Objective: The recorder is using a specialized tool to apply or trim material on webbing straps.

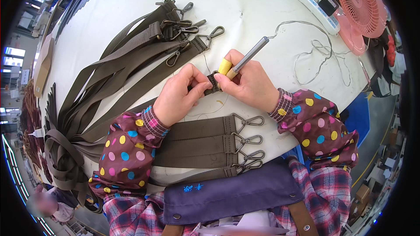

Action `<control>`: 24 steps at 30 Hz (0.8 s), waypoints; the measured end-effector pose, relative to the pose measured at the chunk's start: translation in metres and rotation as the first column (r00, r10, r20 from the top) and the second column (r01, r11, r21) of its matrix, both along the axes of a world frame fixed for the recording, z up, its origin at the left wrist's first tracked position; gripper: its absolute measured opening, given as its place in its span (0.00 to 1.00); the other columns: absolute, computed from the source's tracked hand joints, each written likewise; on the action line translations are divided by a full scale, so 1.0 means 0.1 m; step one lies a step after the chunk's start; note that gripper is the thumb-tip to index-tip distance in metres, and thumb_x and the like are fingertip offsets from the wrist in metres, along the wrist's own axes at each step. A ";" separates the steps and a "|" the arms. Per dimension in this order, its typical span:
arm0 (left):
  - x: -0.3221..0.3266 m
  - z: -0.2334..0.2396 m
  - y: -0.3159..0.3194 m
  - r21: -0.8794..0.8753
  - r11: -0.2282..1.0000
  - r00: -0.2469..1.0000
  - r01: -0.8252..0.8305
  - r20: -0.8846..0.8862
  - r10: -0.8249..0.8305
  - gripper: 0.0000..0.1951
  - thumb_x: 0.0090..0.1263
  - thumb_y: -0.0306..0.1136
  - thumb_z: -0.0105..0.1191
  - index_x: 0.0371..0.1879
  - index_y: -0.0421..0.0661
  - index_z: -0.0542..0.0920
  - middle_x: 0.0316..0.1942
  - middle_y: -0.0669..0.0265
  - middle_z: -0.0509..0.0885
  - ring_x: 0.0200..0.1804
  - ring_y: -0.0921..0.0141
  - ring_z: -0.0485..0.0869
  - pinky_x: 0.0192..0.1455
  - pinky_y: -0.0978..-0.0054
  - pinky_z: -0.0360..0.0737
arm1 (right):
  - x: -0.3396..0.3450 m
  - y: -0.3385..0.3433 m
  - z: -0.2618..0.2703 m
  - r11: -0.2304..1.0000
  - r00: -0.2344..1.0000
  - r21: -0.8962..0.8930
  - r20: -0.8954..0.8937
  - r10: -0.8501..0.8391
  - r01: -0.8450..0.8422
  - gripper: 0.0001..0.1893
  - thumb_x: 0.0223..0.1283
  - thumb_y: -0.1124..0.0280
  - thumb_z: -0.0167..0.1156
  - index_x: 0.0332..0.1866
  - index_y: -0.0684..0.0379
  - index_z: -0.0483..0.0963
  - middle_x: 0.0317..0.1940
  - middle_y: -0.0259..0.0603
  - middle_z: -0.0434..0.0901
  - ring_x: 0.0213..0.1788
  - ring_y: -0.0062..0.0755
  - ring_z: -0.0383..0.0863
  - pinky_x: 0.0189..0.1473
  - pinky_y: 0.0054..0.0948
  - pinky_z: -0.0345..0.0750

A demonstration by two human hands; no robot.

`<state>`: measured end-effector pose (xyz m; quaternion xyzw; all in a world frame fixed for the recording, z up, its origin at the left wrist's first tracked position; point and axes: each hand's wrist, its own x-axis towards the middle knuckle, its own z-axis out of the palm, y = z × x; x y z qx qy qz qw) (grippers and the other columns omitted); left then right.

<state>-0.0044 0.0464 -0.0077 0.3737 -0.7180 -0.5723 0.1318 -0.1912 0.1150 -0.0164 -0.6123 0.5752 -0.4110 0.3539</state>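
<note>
My left hand [178,93] pinches the stitched end of an olive-brown webbing strap [214,84] between thumb and fingertips. In my right hand [252,85] is a corded pen-shaped tool [252,55] with a metal barrel, probably a thread burner. Its working tip is hidden by my fingers, at the strap end. Yellow tape [225,66] wraps a finger of that hand. Loose threads trail near the strap. Closer to me lie several finished strap ends [200,150] with metal swivel snap hooks [251,139].
More straps with hooks [177,28] fan out at the upper left, gathering into a looped bundle [64,157]. A white power strip [315,8] and a pink fan [357,5] stand at upper right, near the tool's cord [323,47]. Another person [62,208] is in the lower-left background.
</note>
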 end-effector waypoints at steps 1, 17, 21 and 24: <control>0.00 0.00 0.00 0.001 1.000 1.000 0.000 0.000 0.000 0.07 0.69 0.28 0.55 0.34 0.40 0.71 0.22 0.69 0.77 0.23 0.81 0.73 0.24 0.82 0.72 | 0.00 0.00 0.00 1.000 1.000 0.000 -0.001 -0.001 0.001 0.12 0.59 0.71 0.62 0.36 0.62 0.65 0.22 0.35 0.76 0.22 0.15 0.71 0.24 0.19 0.69; 0.10 0.44 -0.29 -0.294 0.784 0.824 0.547 0.355 -0.442 0.10 0.62 0.30 0.59 0.41 0.46 0.75 0.34 0.64 0.78 0.37 0.62 0.80 0.39 0.67 0.77 | -0.02 -0.02 -0.08 0.999 0.971 -0.026 0.237 -0.021 0.027 0.13 0.59 0.67 0.62 0.35 0.61 0.65 0.21 0.37 0.77 0.21 0.20 0.74 0.25 0.23 0.71; 0.00 0.22 -0.44 -0.391 0.750 0.846 0.533 0.266 -0.463 0.11 0.64 0.31 0.59 0.44 0.50 0.77 0.41 0.63 0.76 0.38 0.62 0.79 0.41 0.68 0.77 | -0.02 -0.03 -0.06 1.000 0.975 0.004 0.220 -0.008 0.007 0.13 0.59 0.67 0.62 0.34 0.61 0.65 0.21 0.37 0.76 0.21 0.19 0.73 0.25 0.22 0.70; -0.02 0.17 -0.52 -0.387 0.699 0.796 0.602 0.221 -0.563 0.08 0.63 0.32 0.60 0.40 0.50 0.78 0.39 0.65 0.75 0.36 0.63 0.78 0.40 0.70 0.76 | -0.01 -0.03 -0.05 1.000 0.977 0.012 0.213 0.002 -0.005 0.13 0.58 0.67 0.62 0.34 0.61 0.65 0.20 0.37 0.76 0.21 0.19 0.73 0.24 0.22 0.69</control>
